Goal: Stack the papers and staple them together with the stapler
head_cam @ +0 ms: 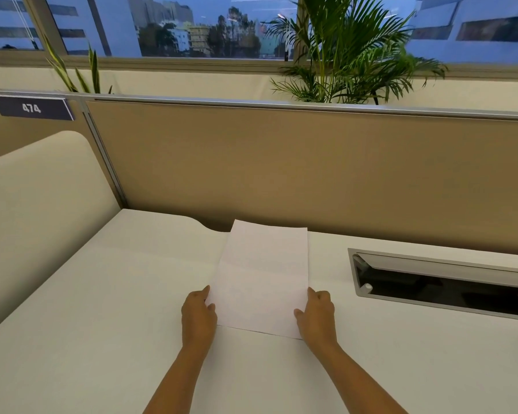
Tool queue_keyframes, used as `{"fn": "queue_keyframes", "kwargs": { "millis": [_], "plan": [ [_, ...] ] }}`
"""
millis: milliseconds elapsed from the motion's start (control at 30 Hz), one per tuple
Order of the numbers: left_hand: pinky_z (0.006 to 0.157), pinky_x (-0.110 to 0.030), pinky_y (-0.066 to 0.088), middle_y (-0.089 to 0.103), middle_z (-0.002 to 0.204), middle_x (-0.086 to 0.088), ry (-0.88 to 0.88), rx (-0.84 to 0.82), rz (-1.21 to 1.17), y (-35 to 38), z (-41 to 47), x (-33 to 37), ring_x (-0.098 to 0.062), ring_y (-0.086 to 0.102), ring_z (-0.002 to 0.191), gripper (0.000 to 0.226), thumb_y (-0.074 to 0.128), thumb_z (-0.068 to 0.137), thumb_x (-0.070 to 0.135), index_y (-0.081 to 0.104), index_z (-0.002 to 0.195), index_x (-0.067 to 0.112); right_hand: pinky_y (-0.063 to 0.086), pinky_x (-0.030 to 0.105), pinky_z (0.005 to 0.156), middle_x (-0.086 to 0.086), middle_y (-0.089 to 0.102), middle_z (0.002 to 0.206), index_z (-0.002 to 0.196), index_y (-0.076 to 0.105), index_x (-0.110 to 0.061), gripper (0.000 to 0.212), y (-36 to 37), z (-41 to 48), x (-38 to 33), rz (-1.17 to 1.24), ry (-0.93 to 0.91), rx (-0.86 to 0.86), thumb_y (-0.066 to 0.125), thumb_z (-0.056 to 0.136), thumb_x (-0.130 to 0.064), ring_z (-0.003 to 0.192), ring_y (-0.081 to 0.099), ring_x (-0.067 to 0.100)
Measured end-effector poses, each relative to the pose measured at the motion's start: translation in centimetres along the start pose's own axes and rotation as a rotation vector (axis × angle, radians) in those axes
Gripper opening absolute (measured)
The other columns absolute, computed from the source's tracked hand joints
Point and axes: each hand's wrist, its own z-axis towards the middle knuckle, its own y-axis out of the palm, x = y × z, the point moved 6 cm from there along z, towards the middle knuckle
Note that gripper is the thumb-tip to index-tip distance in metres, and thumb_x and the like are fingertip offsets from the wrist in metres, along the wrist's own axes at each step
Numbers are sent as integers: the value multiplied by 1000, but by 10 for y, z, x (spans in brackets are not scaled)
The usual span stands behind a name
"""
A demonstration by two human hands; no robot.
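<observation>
i am at a white desk (102,339) with a tan partition panel (281,168) along its far edge and a window with palm leaves behind that. to my right, an open cable tray (440,282) is sunk into the desktop. in front of me, near the middle of the desk, lie the white papers (263,276), long side running away from me, their far end reaching the desk's back edge. they look like one neat pile, though i cannot tell how many sheets there are. no stapler is in view.

the step in hand seems to be squaring the stack. to do it well, i should press in evenly from both sides so the edges line up flush, and keep the sheets flat so none slides or buckles.

both forearms reach forward, bare. my left hand (198,315) rests at the near left edge, fingers loosely curled, thumb touching the paper. my right hand (316,316) mirrors it on the near right edge, fingertips on the sheet. neither hand is clenched; both bracket the pile lightly.
</observation>
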Motion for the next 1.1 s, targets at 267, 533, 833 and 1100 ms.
{"fn": "queue_keyframes", "kwargs": {
  "millis": [267, 533, 833, 1100],
  "plan": [
    [94, -20, 32, 49, 131, -13, 148, 19, 74, 2, -14, 2, -17, 47, 107, 37, 43, 94, 7, 48, 130, 5, 32, 25, 106, 6, 34, 147, 144, 26, -11, 52, 0, -5, 4, 31, -44, 49, 44, 96, -17, 135, 31, 20],
    [109, -33, 31, 37, 146, -13, 228, -48, 261, 7, -30, 8, -24, 34, 136, 44, 37, 98, 21, 38, 137, 4, 28, 25, 110, 5, 39, 147, 143, 32, -10, 48, 0, -8, 8, 74, -96, 33, 42, 96, -16, 138, 30, 21],
    [117, -27, 15, 15, 158, -5, 273, -118, 606, 11, -41, 10, -19, 14, 146, 56, 20, 99, 37, 15, 147, 8, 33, 29, 108, 6, 46, 143, 138, 40, -12, 45, -27, -19, 21, 197, -150, 31, 49, 94, -15, 132, 41, 22],
    [114, -29, 4, 13, 157, -10, 471, 8, 708, -9, -72, 72, -23, 13, 146, 89, -22, 82, 56, 12, 146, 4, 42, 22, 92, -10, 58, 110, 118, 56, -26, 28, -164, -113, 29, 277, -378, 334, 54, 91, -19, 103, 56, 9]
  ]
}}
